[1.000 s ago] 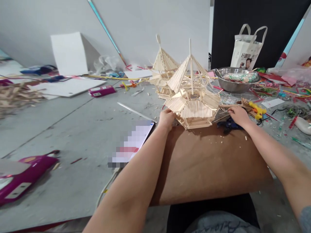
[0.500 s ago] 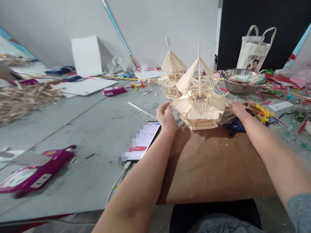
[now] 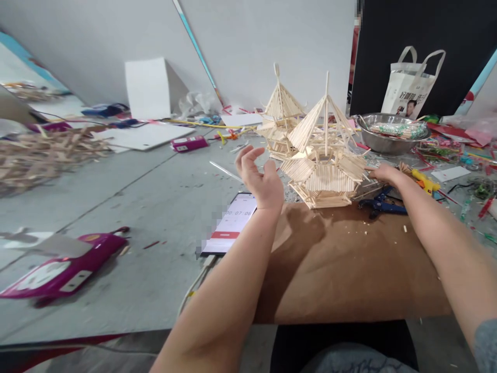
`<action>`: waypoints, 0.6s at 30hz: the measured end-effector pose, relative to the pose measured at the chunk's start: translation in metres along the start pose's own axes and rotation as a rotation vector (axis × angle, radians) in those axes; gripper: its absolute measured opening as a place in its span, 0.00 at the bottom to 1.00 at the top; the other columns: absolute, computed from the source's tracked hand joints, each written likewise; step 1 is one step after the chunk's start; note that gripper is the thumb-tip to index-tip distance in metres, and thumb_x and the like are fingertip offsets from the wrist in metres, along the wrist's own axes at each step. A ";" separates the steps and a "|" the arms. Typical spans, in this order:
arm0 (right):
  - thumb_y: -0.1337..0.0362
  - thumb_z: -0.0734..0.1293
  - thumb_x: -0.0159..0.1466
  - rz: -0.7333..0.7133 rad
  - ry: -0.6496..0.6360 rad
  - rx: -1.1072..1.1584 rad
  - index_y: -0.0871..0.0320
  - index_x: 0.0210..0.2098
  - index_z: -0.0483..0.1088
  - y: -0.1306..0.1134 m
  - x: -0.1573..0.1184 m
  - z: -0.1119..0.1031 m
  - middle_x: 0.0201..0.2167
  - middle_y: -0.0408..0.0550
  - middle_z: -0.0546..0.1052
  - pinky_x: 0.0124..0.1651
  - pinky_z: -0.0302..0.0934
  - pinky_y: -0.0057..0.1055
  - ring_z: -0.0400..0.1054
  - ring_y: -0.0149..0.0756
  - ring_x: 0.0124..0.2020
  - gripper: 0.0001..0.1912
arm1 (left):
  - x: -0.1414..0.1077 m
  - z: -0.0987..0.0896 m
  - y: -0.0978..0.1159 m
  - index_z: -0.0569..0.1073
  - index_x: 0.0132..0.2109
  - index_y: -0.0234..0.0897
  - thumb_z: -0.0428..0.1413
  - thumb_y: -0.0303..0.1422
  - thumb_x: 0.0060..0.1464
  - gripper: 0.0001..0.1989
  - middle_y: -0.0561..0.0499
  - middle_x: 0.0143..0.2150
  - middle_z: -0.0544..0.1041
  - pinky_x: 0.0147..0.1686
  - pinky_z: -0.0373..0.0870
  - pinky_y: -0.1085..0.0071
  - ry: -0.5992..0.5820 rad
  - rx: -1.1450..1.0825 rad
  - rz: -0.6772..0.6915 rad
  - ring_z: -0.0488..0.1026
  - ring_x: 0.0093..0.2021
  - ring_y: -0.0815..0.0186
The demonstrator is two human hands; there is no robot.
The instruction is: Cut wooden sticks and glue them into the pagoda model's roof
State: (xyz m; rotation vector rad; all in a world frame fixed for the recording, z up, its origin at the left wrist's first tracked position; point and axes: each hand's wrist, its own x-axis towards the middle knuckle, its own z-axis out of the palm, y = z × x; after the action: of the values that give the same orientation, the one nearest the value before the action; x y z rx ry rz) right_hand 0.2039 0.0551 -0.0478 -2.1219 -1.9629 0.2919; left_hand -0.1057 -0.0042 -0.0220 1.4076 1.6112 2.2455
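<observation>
A small pavilion model (image 3: 326,178) of thin wooden sticks, with a pointed, partly covered roof, stands at the far edge of the brown paper. My left hand (image 3: 262,178) is raised just left of it, fingers curled but apart, holding nothing and not touching the model. To the model's right, my right hand (image 3: 386,173) reaches low over loose sticks, its fingers pressed together. A thin wooden stick (image 3: 368,168) shows at its fingertips. Blue-handled pliers (image 3: 382,203) lie below that hand. A second pavilion model (image 3: 280,103) stands behind the first.
A lit phone (image 3: 229,225) with a cable lies beside my left forearm. A yellow glue gun (image 3: 426,181) rests at right, near a metal bowl (image 3: 392,147) of wrapped sticks. Purple devices (image 3: 87,259) and piled wood strips (image 3: 46,155) occupy the left. Brown paper (image 3: 349,274) covers the front.
My left hand has lifted and drawn leftward from the model's edge, its fingers spreading apart. My right hand stays low beside the model. The whole view has shifted slightly.
</observation>
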 end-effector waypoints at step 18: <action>0.62 0.63 0.50 0.162 -0.028 1.282 0.58 0.24 0.62 0.024 -0.126 -0.047 0.10 0.38 0.63 0.14 0.39 0.22 0.48 0.22 0.09 0.06 | -0.038 -0.005 0.075 0.69 0.39 0.40 0.49 0.25 0.47 0.11 0.50 0.39 0.68 0.38 0.64 0.68 -0.243 -0.298 0.275 0.67 0.38 0.68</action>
State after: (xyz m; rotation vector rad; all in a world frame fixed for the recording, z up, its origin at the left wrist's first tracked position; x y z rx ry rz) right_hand 0.2310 -0.0735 -0.0116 -1.3431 -1.0177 1.2008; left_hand -0.0535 -0.0619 0.0112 1.8152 1.0166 2.2184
